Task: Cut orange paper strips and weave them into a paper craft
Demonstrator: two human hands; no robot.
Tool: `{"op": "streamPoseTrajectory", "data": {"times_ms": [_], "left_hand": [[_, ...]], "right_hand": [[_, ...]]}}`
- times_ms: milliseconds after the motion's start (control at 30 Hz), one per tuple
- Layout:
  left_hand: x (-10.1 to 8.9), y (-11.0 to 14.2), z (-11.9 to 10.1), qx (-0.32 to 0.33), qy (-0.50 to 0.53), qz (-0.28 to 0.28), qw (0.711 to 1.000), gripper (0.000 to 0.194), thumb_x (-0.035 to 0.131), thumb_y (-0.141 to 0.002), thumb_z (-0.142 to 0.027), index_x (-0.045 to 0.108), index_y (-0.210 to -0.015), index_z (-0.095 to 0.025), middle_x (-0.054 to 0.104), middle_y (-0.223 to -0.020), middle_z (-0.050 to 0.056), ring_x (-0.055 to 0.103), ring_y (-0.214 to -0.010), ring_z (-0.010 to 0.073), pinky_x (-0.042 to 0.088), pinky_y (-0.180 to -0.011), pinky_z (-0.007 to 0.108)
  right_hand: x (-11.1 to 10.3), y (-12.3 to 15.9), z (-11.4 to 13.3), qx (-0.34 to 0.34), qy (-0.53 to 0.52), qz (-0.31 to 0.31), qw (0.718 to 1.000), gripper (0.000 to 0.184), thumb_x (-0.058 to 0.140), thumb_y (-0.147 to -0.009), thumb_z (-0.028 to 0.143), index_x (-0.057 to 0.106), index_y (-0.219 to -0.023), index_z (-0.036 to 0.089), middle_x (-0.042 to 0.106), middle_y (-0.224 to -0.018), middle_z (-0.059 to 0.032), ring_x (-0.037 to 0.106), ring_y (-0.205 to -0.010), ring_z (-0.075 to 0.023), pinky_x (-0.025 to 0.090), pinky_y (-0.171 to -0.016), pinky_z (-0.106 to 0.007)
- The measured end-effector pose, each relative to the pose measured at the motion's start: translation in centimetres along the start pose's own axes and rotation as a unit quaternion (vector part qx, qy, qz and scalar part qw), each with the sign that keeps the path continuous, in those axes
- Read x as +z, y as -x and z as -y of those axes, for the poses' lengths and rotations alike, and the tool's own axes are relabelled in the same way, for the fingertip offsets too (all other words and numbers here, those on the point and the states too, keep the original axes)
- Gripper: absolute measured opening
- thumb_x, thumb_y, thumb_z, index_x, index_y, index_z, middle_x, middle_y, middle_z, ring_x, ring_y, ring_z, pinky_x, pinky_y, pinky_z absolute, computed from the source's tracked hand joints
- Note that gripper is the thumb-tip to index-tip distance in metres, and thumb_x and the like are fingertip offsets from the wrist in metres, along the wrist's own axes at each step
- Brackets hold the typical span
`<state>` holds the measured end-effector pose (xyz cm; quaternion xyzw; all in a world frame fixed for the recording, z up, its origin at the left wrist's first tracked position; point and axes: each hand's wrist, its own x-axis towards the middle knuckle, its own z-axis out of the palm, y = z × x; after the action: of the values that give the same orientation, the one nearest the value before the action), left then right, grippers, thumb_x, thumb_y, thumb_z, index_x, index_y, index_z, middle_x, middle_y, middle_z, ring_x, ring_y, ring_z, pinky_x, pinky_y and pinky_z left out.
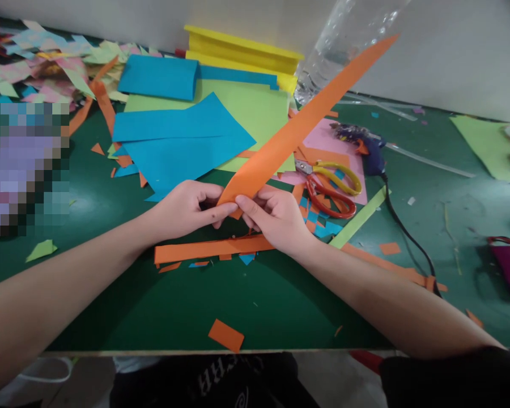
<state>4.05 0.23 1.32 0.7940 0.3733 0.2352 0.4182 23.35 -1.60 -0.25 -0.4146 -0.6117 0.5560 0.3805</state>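
Between my two hands is a long orange paper strip (pixel 297 130), its lower end bent over and its free end rising to the upper right. My left hand (pixel 193 209) pinches the bent end with thumb and fingers. Close beside it, my right hand (pixel 276 215) grips the same end, thumb on the front. Some fingertips are hidden behind the paper. Just below my hands, another orange strip (pixel 208 247) lies flat on the green table (pixel 289 306). Blue paper sheets (pixel 174 153) lie behind my left hand.
Scissors (pixel 331 187) with red and yellow handles lie right of my hands, near a corded glue gun (pixel 365 144). Paper scraps (pixel 46 68) pile up at the back left. Folded yellow paper (pixel 242 48) and a clear plastic bag (pixel 340 45) are by the wall.
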Motion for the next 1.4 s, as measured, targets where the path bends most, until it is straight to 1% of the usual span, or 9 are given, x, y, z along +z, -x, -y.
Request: {"op": "streamPoseTrajectory", "data": {"times_ms": [133,200,433,633,700,800,967,1167,1400], "left_hand": [[0.01,0.15,0.09,-0.004,-0.004,-0.004,1.0,0.037,0.058,-0.092,-0.034,0.061,-0.059,-0.017,0.059,-0.051,-0.005,0.046,-0.045,0.0053,0.031,-0.042,0.017],[0.0,0.14,0.07,-0.005,-0.006,-0.004,1.0,0.038,0.058,-0.092,-0.035,0.061,-0.059,-0.017,0.059,-0.051,-0.005,0.047,-0.045,0.0057,0.031,-0.043,0.017],[-0.13,0.04,0.04,-0.006,-0.025,0.002,1.0,0.046,0.052,-0.095,-0.043,0.063,-0.058,-0.018,0.058,-0.049,-0.004,0.046,-0.044,0.0066,0.031,-0.044,0.02],[-0.11,0.02,0.13,-0.012,-0.026,0.005,1.0,0.051,0.053,-0.095,-0.048,0.064,-0.055,-0.018,0.059,-0.049,-0.003,0.045,-0.042,0.0062,0.03,-0.043,0.021],[-0.03,-0.02,0.2,-0.01,-0.021,0.006,1.0,0.052,0.053,-0.095,-0.049,0.063,-0.055,-0.018,0.058,-0.047,-0.003,0.046,-0.042,0.0062,0.031,-0.043,0.02],[0.03,-0.06,0.27,-0.009,-0.019,0.006,1.0,0.052,0.053,-0.094,-0.051,0.064,-0.055,-0.019,0.056,-0.046,-0.004,0.048,-0.043,0.0065,0.032,-0.044,0.019],[-0.07,-0.12,0.13,-0.008,-0.022,0.008,1.0,0.053,0.052,-0.094,-0.053,0.064,-0.055,-0.019,0.059,-0.047,-0.003,0.048,-0.043,0.0072,0.032,-0.043,0.02],[-0.13,-0.07,0.18,-0.004,-0.035,0.013,0.999,0.049,0.05,-0.095,-0.048,0.063,-0.058,-0.018,0.063,-0.053,-0.003,0.046,-0.041,0.007,0.03,-0.042,0.02],[-0.14,-0.02,0.19,0.003,-0.042,0.018,0.999,0.045,0.049,-0.096,-0.043,0.063,-0.06,-0.018,0.063,-0.054,-0.003,0.046,-0.041,0.0064,0.03,-0.042,0.02]], "right_hand": [[0.01,0.16,0.11,0.0,0.015,-0.004,1.0,0.039,0.062,-0.087,0.053,0.059,-0.077,0.015,0.051,-0.053,0.0064,0.044,-0.045,-0.0054,0.032,-0.043,-0.022],[0.01,0.21,0.18,0.004,0.021,-0.005,1.0,0.041,0.061,-0.087,0.054,0.058,-0.074,0.016,0.051,-0.053,0.006,0.044,-0.045,-0.0054,0.033,-0.043,-0.022],[0.03,0.19,0.1,0.002,0.018,-0.005,1.0,0.034,0.061,-0.09,0.047,0.059,-0.079,0.015,0.052,-0.054,0.0058,0.046,-0.046,-0.0059,0.034,-0.044,-0.022],[0.06,0.23,0.22,-0.004,0.016,-0.002,1.0,0.025,0.059,-0.092,0.036,0.058,-0.078,0.016,0.05,-0.053,0.0068,0.044,-0.045,-0.0054,0.033,-0.044,-0.021],[0.06,0.22,0.23,-0.003,0.015,-0.002,1.0,0.024,0.059,-0.092,0.035,0.058,-0.078,0.016,0.05,-0.053,0.0068,0.044,-0.045,-0.0055,0.033,-0.044,-0.021],[0.05,0.21,0.18,-0.003,0.012,-0.004,1.0,0.025,0.059,-0.092,0.037,0.058,-0.079,0.016,0.051,-0.054,0.0065,0.045,-0.046,-0.0059,0.034,-0.044,-0.021],[0.01,0.23,0.14,0.011,0.017,-0.003,1.0,0.027,0.06,-0.091,0.041,0.059,-0.081,0.016,0.051,-0.054,0.0062,0.046,-0.046,-0.0063,0.034,-0.044,-0.022],[-0.04,0.23,0.2,0.016,0.02,-0.001,1.0,0.031,0.06,-0.091,0.046,0.059,-0.08,0.016,0.052,-0.054,0.0057,0.046,-0.046,-0.0064,0.034,-0.044,-0.022],[-0.07,0.24,0.17,0.009,0.026,0.005,1.0,0.041,0.06,-0.088,0.055,0.058,-0.076,0.016,0.051,-0.054,0.0054,0.046,-0.046,-0.0062,0.036,-0.045,-0.022]]}}
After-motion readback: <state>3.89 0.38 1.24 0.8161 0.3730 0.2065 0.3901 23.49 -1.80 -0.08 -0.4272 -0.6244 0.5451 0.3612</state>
